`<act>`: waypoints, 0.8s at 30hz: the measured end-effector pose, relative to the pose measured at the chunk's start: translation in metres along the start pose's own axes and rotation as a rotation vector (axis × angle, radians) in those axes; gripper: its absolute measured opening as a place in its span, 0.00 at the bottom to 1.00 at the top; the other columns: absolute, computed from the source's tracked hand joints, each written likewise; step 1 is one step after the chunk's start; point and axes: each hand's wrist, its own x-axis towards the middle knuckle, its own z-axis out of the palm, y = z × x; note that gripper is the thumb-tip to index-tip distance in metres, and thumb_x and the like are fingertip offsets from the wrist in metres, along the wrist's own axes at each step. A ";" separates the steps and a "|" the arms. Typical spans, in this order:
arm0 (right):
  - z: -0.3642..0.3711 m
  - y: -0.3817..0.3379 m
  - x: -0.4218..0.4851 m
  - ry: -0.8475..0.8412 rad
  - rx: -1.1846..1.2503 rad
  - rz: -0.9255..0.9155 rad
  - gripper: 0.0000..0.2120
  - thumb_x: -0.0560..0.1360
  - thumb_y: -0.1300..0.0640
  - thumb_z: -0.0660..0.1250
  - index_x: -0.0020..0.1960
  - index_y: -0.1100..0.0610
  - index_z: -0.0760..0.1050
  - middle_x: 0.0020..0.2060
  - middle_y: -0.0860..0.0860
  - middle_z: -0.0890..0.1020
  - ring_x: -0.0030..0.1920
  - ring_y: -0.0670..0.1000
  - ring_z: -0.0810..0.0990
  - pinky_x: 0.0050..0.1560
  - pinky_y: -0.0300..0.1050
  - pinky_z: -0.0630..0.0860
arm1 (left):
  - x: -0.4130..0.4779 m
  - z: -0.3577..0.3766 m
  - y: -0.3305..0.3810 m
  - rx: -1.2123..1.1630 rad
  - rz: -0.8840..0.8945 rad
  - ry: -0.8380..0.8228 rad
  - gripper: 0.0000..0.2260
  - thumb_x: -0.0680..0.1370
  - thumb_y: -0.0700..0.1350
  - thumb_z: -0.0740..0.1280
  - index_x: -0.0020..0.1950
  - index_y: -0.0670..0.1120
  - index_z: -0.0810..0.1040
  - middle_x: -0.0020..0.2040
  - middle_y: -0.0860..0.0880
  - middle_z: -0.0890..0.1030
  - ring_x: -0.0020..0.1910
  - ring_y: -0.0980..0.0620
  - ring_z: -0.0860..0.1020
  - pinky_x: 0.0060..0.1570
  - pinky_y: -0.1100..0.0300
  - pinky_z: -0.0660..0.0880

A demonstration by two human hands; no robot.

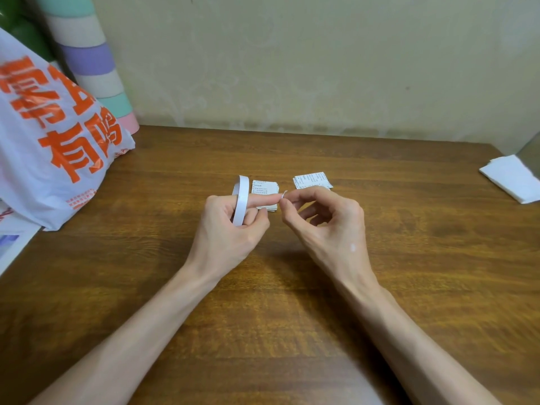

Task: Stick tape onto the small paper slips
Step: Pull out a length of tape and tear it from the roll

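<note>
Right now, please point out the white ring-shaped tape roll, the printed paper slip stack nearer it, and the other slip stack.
White ring-shaped tape roll (pixel 242 200): head view, outer face of the ring.
Nearer printed paper slip stack (pixel 264 187): head view, printed top slip.
Other slip stack (pixel 312 181): head view, middle of top slip.

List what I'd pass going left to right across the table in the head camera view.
From the left: plastic bag with orange print → tape roll → left stack of paper slips → right stack of paper slips → folded white paper at the right edge.
</note>
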 end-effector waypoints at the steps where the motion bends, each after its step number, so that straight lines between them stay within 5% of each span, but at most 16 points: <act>1: 0.000 0.000 0.000 0.001 -0.001 -0.001 0.04 0.75 0.58 0.77 0.44 0.51 0.85 0.36 0.43 0.84 0.33 0.46 0.81 0.37 0.34 0.73 | 0.000 0.000 -0.001 0.001 -0.002 -0.002 0.15 0.79 0.31 0.69 0.54 0.49 0.89 0.25 0.54 0.60 0.26 0.58 0.60 0.34 0.71 0.66; 24: -0.002 0.001 0.001 -0.021 0.029 0.014 0.03 0.76 0.58 0.77 0.45 0.51 0.86 0.37 0.45 0.85 0.33 0.45 0.81 0.38 0.35 0.73 | 0.001 -0.002 0.004 -0.008 0.012 -0.005 0.16 0.78 0.29 0.68 0.54 0.48 0.89 0.26 0.48 0.59 0.27 0.57 0.60 0.36 0.72 0.66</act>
